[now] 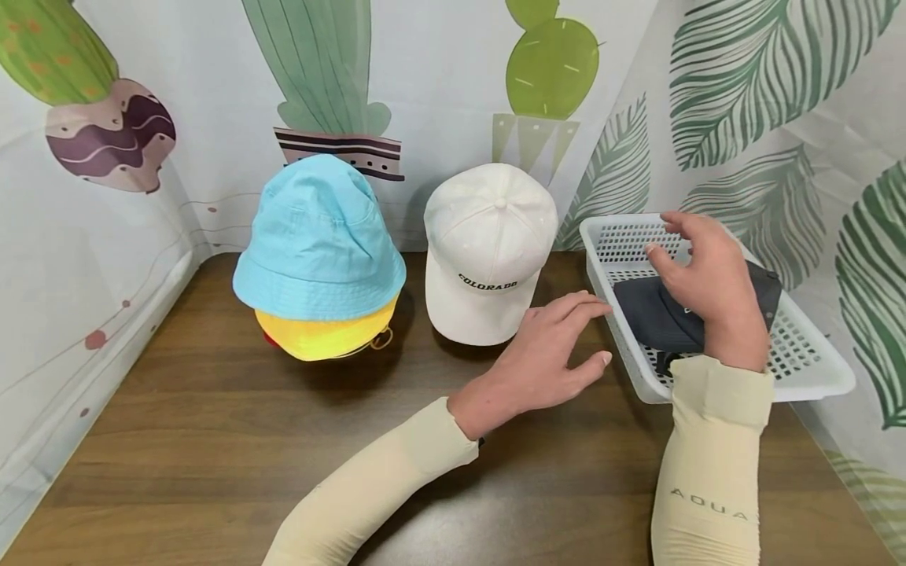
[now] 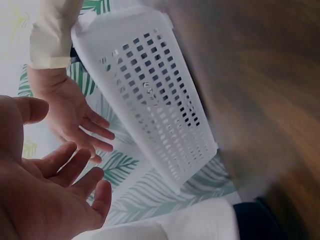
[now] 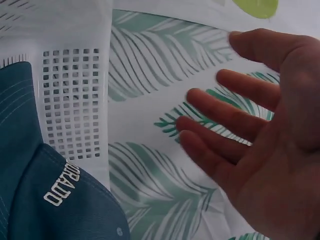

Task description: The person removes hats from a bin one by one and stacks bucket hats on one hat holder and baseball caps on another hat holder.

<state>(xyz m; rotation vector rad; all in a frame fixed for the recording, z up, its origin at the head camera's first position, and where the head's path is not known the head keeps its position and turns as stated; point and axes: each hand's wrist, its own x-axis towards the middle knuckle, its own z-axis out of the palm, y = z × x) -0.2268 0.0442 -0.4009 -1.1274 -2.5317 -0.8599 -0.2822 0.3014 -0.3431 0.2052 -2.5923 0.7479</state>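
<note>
A dark navy cap (image 1: 654,310) with light lettering lies inside the white perforated basket (image 1: 814,365) at the right. Over that cap is my right hand (image 1: 715,275), its fingers loosely bent and nothing between them. The right wrist view shows the same hand (image 3: 270,135) apart from the cap (image 3: 75,200), palm and spread fingers bare. My left hand (image 1: 534,358) reaches toward the basket's left rim with extended fingers, holding nothing. Just behind it a white cap (image 1: 495,228) marked COLORADO sits on the table. In the left wrist view the left hand's (image 2: 45,185) fingers are relaxed.
To the left, a light blue bucket hat (image 1: 322,244) rests on top of a yellow hat (image 1: 325,330) with a cord; a bit of red shows beneath. Brown wood table (image 1: 212,440) lies under everything. A printed cloth (image 1: 453,86) with cacti and leaves hangs behind and at the sides.
</note>
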